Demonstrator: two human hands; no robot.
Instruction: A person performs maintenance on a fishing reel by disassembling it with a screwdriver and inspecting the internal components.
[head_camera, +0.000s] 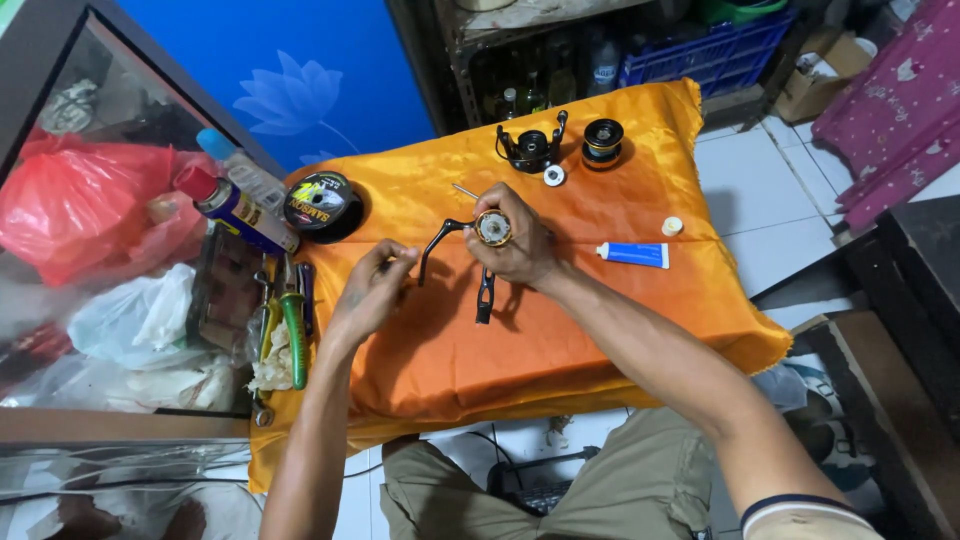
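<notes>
right hand (515, 245) fingers wrapped tight round a fishing reel body (492, 229), gold gear face turned up, black foot hanging below over the orange cloth (560, 340). left hand (372, 290) fingertips pinched together on the end of the black handle arm (440, 240) that sticks out of the reel's side; exact contact hard to see. reel held just above the cloth, mid table

judged step: reel is stripped down and the crank handle is being fitted or turned at the body; next move looks to need the right hand keeping the body steady while the left works the handle on its axis

further out: rotor with bail (530, 148), spool (603, 142), small white washer (554, 176), blue tube (634, 255) with its white cap (672, 226) off, line spool (322, 203), spray can (238, 212), green-handled pliers (292, 335)

hidden: what the left fingertips really grip, thin pin by the right knuckles unclear, tools at the cloth's left edge jumbled
</notes>
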